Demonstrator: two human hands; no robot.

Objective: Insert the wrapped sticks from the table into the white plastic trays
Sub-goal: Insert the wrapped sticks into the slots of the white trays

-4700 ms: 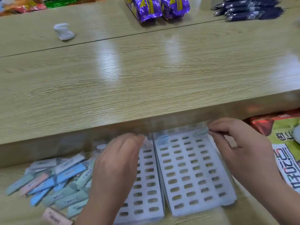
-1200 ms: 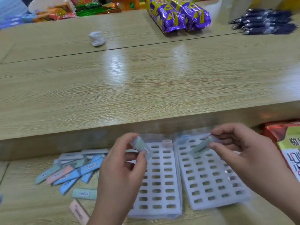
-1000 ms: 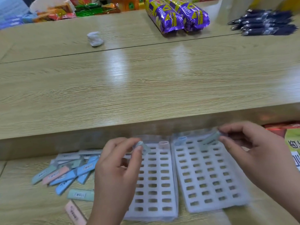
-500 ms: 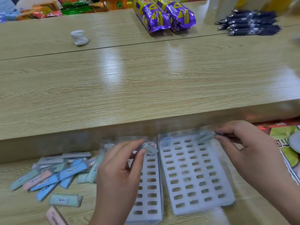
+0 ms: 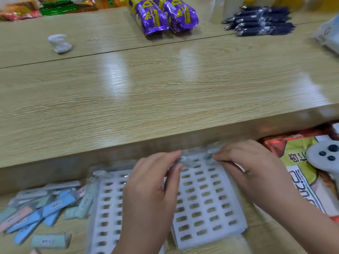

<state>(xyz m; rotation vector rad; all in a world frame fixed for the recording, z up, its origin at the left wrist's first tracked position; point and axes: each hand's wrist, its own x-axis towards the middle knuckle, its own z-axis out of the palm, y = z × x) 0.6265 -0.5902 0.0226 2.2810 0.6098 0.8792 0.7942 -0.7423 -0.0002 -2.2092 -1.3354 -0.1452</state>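
Wood counter [image 5: 165,88], two trays [image 5: 211,233] up front. Left hand [image 5: 152,195] grip pinches stick [image 5: 186,161], right hand [image 5: 253,173] too, both at far row; spare sticks [image 5: 45,208] heaped left. Tip: go upright, push till seated

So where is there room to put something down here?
The big raised wooden top is bare from its near edge back to the purple packs, pens and white lump. Down low is crowded: wrapped sticks left, white trays middle, left hand pinching one stick, right hand another, snack bag right.

Purple snack packs [image 5: 163,15], dark pens [image 5: 260,21], crumpled tissue [image 5: 59,43]
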